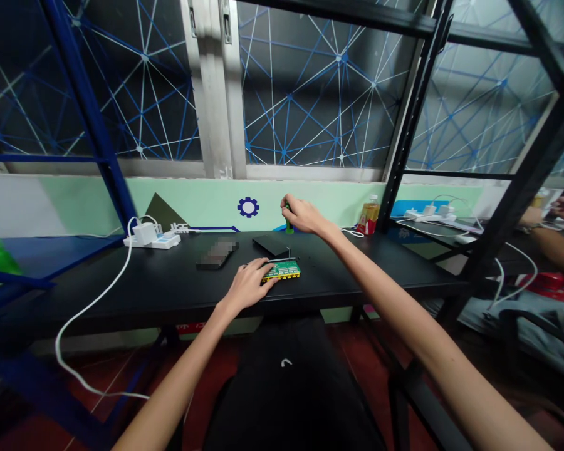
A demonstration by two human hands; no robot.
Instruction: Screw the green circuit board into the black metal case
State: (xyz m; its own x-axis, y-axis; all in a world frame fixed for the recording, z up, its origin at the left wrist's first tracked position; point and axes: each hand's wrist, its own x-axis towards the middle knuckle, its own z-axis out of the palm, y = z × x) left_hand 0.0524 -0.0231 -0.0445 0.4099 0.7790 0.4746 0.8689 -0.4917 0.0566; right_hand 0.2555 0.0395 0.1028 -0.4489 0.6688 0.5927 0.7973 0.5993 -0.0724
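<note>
My left hand grips the left end of a green circuit board, its thumb at the near edge and its fingers over the top. The board lies flat on the black desk, with a row of yellow parts along its near side. Above and behind it, my right hand is closed round the green handle of a screwdriver, held upright. A thin metal shaft seems to run down toward the board's far edge; I cannot tell whether its tip touches. A flat black panel lies just behind the board.
A dark phone-like slab lies left of my left hand. White power strips with cables stand at the left back and on the right-hand desk. A drink bottle stands by the black post. Another person's arm shows at far right.
</note>
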